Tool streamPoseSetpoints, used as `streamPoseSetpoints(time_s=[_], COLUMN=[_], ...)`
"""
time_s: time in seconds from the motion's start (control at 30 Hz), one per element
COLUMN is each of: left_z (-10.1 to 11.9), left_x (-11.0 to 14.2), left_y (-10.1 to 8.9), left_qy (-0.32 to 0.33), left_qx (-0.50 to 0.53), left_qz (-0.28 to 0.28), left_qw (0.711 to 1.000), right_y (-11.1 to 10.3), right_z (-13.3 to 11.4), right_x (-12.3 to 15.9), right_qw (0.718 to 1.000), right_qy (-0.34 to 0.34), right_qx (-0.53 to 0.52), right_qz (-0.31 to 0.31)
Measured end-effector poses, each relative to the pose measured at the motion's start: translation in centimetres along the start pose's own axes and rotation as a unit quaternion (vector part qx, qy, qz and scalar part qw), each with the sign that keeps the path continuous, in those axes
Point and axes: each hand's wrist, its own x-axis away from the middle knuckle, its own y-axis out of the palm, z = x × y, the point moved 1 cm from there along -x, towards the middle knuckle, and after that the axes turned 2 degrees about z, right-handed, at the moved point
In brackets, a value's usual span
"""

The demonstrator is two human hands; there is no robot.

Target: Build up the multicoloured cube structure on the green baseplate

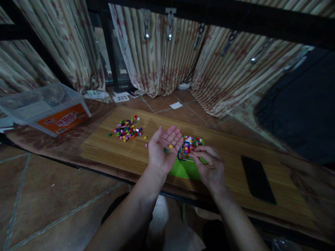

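Observation:
My left hand (164, 146) is held palm up with its fingers stretched out. On its palm rest a yellow toy brick (170, 146) and a green toy brick (165, 150). To the right, my right hand (209, 162) pinches thumb and fingers together at the front right of a multicoloured brick block (192, 143). Whatever lies between those fingertips is too small and covered to make out. The block stands on a bright green studded baseplate (185, 169), and my hands hide parts of both.
A heap of small coloured bricks (128, 129) lies on the wooden board (104, 150), left of my hands. A dark phone-like slab (258, 179) is at the right. A clear plastic box (44, 108) with an orange label stands far left. Curtains (162, 55) hang behind.

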Motion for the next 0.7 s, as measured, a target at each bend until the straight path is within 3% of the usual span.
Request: streamPoseSetpoints(time_s=[0.37, 0.57, 0.63, 0.7], left_z=[-0.5, -0.9, -1.2, -1.6], left_x=[0.0, 0.1, 0.2, 0.4], left_y=[0.0, 0.3, 0.5, 0.6], left_qy=[-0.011, -0.030, -0.045, -0.057], left_qx=[-0.003, -0.009, -0.016, -0.024], left_qz=[-0.019, -0.059, -0.081, -0.098], left_qw=[1.000, 0.998, 0.996, 0.993], right_y=[-0.4, -1.9, -2.1, -2.1], right_z=[0.0, -1.0, -1.9, -2.9], right_x=[-0.2, -1.2, -1.6, -2.0], right_qw=[1.000, 0.990, 0.991, 0.996], right_qy=[0.030, 0.078, 0.075, 0.057], right_qx=[0.001, -0.034, -0.039, -0.034], right_qz=[-0.001, 0.115, 0.106, 0.057])
